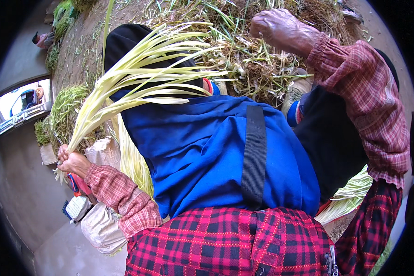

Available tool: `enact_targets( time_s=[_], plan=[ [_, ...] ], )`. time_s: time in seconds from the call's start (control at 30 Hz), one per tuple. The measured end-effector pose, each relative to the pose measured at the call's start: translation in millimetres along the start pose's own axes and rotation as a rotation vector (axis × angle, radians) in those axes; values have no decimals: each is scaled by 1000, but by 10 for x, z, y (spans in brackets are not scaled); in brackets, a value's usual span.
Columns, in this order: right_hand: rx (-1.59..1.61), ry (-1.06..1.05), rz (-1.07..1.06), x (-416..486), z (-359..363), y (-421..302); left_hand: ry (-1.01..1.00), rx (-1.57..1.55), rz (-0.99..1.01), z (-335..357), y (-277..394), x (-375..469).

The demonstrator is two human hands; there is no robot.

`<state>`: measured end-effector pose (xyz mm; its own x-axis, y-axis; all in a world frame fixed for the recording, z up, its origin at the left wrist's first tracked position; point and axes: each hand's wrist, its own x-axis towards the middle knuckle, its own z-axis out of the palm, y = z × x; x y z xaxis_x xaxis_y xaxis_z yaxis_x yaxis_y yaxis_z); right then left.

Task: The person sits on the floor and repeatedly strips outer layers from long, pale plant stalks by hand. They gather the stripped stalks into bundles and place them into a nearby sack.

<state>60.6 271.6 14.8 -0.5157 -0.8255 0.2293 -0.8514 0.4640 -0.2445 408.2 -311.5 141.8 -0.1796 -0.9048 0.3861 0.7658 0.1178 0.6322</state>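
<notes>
My left hand (71, 161) is closed round the lower end of a bunch of long pale yellow-green leafy stalks (124, 79), out to the left of my body. The stalks fan up and to the right over my knee and the blue cloth (207, 145) on my lap. At the upper right, my right hand (279, 29) hangs over a heap of plant waste (255, 62) with its fingers curled; whether it holds anything is hidden. More pale stalks (132, 155) lie beside my left thigh, and another bundle (352, 195) lies at the right.
Green plants with roots (67, 110) stand piled along the wall at the left. White sacks (101, 229) lie below my left forearm. My shoes (298, 91) stand at the heap's edge. A person (43, 39) is far off at the upper left. An open window (24, 101) is in the wall.
</notes>
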Motion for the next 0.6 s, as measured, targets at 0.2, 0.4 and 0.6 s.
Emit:
enact_targets(
  time_s=[0.2,0.4,0.6],
  plan=[
    [369,-353,175,267,-644,-474,-80,-56,-188,-388,100,329],
    [926,-344,73,274,-409,-696,-104,-64,-191,-402,43,197],
    [928,-271,15,303,-260,-917,-104,-50,-192,-403,24,197]
  ],
)
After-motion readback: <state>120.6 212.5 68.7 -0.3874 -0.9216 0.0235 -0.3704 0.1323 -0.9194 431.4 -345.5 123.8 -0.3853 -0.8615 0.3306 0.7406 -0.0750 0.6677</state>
